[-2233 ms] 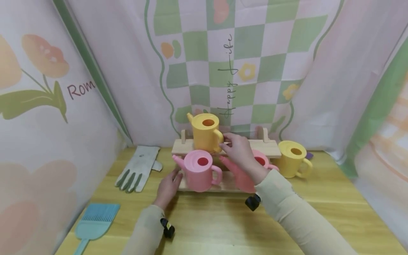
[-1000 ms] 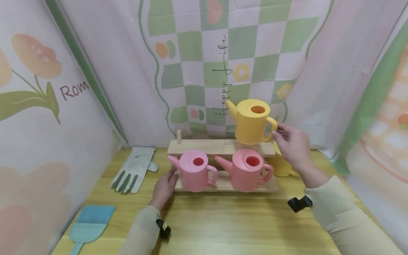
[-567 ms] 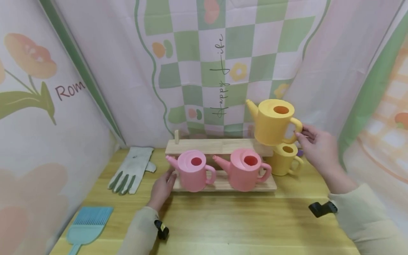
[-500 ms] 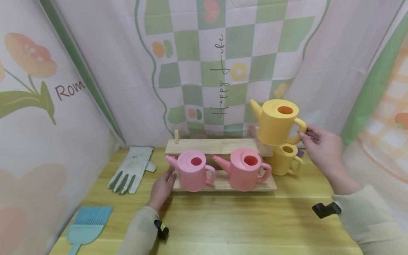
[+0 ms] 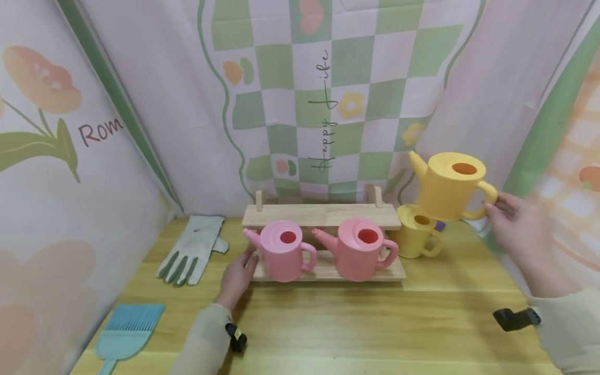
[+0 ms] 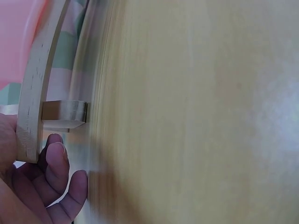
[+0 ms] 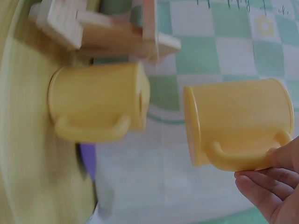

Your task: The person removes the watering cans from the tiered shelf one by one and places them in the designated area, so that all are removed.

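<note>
My right hand (image 5: 520, 224) pinches the handle of a yellow watering can (image 5: 447, 187) and holds it up in the air, spout to the left. A second yellow watering can (image 5: 412, 237) stands below it on the table, right of the small wooden shelf (image 5: 323, 214). On the shelf's lower board sit a light pink watering can (image 5: 282, 255) and a deeper pink watering can (image 5: 358, 252). With my left hand (image 5: 238, 276) I grip the left end of that lower board. The left wrist view shows fingers curled beneath the board's end (image 6: 32, 116).
A white and green work glove (image 5: 192, 250) lies on the table left of the shelf. Nearer the front left is a blue dustpan-like tool (image 5: 124, 338) with a comb edge. A small purple thing (image 5: 439, 225) sits behind the standing yellow can. Printed curtains (image 5: 323, 104) enclose the back and sides.
The right hand has lifted the yellow watering can off the shelf's top board and carried it rightward, past the shelf's end. The left hand has kept its place on the lower board.
</note>
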A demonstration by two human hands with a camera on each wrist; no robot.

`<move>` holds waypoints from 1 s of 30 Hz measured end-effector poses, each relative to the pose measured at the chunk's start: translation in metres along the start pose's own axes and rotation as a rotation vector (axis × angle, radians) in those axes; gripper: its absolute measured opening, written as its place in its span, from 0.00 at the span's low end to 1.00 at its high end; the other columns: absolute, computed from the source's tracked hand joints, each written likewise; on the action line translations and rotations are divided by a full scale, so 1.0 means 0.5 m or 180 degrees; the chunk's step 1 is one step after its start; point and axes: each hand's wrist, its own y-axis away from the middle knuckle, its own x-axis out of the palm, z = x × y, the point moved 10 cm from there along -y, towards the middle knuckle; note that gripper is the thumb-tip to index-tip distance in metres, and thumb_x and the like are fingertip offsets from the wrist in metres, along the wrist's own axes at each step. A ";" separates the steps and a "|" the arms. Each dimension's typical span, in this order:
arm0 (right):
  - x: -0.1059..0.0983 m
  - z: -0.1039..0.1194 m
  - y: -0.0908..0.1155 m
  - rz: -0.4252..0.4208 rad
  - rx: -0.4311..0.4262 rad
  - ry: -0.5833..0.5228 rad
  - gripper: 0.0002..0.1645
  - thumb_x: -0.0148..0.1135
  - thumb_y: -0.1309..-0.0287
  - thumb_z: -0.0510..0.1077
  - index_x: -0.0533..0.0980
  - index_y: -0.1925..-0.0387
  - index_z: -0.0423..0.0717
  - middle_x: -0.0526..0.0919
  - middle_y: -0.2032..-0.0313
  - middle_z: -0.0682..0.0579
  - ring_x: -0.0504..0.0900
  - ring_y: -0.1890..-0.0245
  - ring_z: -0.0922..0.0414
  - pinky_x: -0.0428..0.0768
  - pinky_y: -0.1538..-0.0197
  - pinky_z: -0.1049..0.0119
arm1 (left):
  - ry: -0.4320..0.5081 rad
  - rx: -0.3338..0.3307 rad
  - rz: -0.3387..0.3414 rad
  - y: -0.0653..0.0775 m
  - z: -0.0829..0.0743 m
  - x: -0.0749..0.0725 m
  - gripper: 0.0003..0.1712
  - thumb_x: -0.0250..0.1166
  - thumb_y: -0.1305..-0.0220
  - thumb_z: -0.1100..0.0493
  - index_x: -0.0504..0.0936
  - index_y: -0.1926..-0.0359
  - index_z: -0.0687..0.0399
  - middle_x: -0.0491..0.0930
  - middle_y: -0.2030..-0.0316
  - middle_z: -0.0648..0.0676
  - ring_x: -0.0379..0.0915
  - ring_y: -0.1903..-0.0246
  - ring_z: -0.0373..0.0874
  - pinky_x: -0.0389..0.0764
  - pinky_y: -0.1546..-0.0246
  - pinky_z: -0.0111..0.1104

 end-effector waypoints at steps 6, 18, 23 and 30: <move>-0.023 -0.057 0.005 -0.0187 0.0029 0.0401 0.26 0.53 0.32 0.47 0.72 0.41 0.32 0.76 0.47 0.31 0.54 0.72 0.92 0.72 0.52 0.53 | -0.0004 -0.0019 0.0014 -0.003 0.004 0.001 0.29 0.49 0.26 0.41 0.67 0.29 0.43 0.69 0.34 0.59 0.65 0.37 0.61 0.66 0.38 0.56; -0.009 -0.187 0.020 -0.0209 0.0159 0.0461 0.17 0.58 0.36 0.41 0.78 0.51 0.32 0.87 0.65 0.61 0.57 0.74 0.89 0.74 0.68 0.70 | 0.0013 -0.0107 0.0023 -0.004 0.008 0.003 0.29 0.49 0.26 0.41 0.66 0.29 0.41 0.68 0.33 0.58 0.64 0.36 0.61 0.65 0.37 0.56; 0.017 -0.235 0.041 -0.0043 0.0365 0.0313 0.19 0.58 0.35 0.43 0.77 0.50 0.33 0.73 0.72 0.82 0.61 0.74 0.85 0.69 0.74 0.74 | -0.0010 -0.0075 0.0028 -0.003 0.005 0.004 0.30 0.49 0.26 0.41 0.66 0.29 0.43 0.68 0.33 0.59 0.65 0.36 0.62 0.66 0.38 0.56; 0.047 -0.263 0.058 0.0011 0.0299 0.0253 0.20 0.57 0.35 0.42 0.76 0.50 0.28 0.85 0.62 0.37 0.65 0.76 0.83 0.70 0.76 0.76 | 0.0019 -0.0024 -0.0024 -0.002 0.003 0.001 0.29 0.50 0.26 0.42 0.67 0.30 0.44 0.70 0.35 0.59 0.66 0.37 0.62 0.67 0.38 0.56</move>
